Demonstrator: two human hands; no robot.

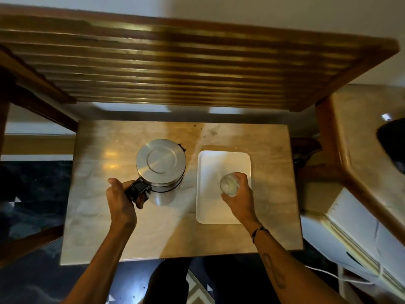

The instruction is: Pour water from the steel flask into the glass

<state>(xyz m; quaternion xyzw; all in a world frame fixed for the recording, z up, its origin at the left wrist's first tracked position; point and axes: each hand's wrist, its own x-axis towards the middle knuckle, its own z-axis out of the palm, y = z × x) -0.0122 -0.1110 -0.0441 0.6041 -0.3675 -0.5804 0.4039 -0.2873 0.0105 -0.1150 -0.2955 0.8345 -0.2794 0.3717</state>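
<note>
On marble, left hand (122,198) grips round steel flask (161,170); right hand (237,194) grips clear glass (229,184).

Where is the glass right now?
In the head view, the glass sits on the white tray at the table's right side, gripped by the right hand, to the right of the steel flask.

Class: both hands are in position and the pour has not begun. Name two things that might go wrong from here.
1. The steel flask looks large beside the narrow glass, so a fast tilt might overshoot it.
2. The left hand holds only the side handle; a heavy flask might twist.
</note>
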